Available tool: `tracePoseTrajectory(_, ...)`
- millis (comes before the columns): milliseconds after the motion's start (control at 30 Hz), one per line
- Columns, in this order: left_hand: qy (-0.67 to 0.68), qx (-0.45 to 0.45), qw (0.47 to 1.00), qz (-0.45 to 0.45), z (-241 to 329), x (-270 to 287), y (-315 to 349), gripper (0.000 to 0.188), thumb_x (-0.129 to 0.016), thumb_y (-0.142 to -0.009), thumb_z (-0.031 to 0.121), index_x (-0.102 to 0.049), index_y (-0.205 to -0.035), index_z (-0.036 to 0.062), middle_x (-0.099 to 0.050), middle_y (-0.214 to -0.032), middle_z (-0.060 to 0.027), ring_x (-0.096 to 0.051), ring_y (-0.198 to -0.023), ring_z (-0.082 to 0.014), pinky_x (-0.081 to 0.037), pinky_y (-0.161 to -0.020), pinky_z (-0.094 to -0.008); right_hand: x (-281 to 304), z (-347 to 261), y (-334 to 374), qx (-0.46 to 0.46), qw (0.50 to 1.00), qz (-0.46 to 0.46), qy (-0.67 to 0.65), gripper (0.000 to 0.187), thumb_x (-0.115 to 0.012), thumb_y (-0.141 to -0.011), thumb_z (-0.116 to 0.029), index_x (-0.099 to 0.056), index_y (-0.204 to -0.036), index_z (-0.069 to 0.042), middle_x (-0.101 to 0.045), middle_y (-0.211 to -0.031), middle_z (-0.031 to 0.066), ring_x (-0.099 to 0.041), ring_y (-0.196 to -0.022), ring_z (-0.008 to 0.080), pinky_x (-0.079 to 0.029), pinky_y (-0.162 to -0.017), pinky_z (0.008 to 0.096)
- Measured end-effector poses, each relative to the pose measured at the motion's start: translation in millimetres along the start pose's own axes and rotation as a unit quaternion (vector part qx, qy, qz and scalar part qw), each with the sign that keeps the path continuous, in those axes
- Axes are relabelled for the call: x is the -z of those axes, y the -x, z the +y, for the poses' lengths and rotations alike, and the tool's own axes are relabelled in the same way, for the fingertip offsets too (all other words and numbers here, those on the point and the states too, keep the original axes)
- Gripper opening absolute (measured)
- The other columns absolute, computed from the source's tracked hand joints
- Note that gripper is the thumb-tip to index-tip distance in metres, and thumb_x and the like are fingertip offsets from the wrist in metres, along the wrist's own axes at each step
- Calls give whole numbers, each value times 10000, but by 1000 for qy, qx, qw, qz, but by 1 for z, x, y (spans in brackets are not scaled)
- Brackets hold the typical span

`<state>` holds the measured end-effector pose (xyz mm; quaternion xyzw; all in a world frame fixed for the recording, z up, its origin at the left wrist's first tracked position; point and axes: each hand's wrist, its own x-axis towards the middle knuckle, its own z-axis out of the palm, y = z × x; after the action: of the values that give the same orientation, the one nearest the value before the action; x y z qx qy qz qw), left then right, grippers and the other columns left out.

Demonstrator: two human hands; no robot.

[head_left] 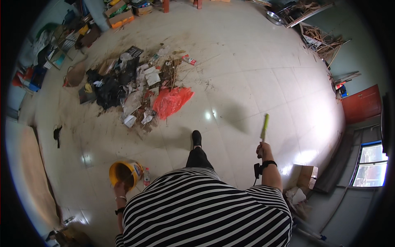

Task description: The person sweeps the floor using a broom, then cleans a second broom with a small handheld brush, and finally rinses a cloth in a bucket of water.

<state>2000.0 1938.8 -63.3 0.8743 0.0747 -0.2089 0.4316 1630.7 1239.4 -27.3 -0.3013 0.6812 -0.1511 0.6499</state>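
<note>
My left hand (pixel 120 189) is closed on the rim of a yellow bucket (pixel 138 168), which is tilted so its dark inside shows. Right beside the bucket is a clear plastic bottle (pixel 147 178) with a red label. Out to the right, my right hand (pixel 262 149) is wrapped round a thin green stick-like tool (pixel 264 125), its far end pointing ahead; its exact kind cannot be made out. Ahead and to the left, a heap of rubbish covers the tiled floor, with black plastic bags (pixel 111 92), a red plastic bag (pixel 172 102) and paper scraps (pixel 152 77).
A small red packet (pixel 189 59) lies past the heap. Cardboard boxes (pixel 119 14) stand at the far left, and bundled sticks (pixel 323 39) lean by the far right wall. An open carton (pixel 306 177) sits near me on the right. A dark scrap (pixel 57 136) lies on the left.
</note>
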Motion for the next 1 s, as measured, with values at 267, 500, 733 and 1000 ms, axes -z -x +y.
tracePoseTrajectory(267, -215, 81, 952, -201, 106, -104, 38, 279, -490, -782, 131, -499, -1006, -35, -556, -746, -113, -540, -622, -167, -455, -552, -301, -10, -103, -185, 45, 989, 104, -95, 198, -426, -822, -177, -400, -658, -69, -405, -494, 48, -388, -367, 172, -326, -327, 299)
tracePoseTrajectory(500, -193, 181, 956, -127, 283, -141, 57, 273, -471, -795, 105, -487, -1027, -38, -564, -762, -136, -567, -642, -188, -471, -570, -307, -192, -92, -246, -92, 985, -119, 79, 174, -422, -755, -120, -378, -592, -77, -402, -542, 57, -375, -452, 191, -333, -414, 336)
tracePoseTrajectory(733, -151, 215, 956, -127, 251, -148, 47, 298, -476, -792, 103, -478, -1050, -47, -564, -770, -145, -568, -663, -203, -474, -612, -334, -322, -104, -43, -208, 906, -369, 17, 308, -456, -749, 0, -325, -1013, -87, -402, -590, 65, -427, -441, 165, -327, -359, 248)
tracePoseTrajectory(1000, -40, 224, 969, -101, 159, -150, 13, 317, -527, -759, 129, -488, -1025, -39, -559, -738, -120, -557, -599, -185, -458, -513, -272, -250, -153, 34, -151, 893, -399, 142, 538, -487, -749, -41, -290, -1241, -133, -402, -544, 25, -362, -405, 112, -297, -355, 249)
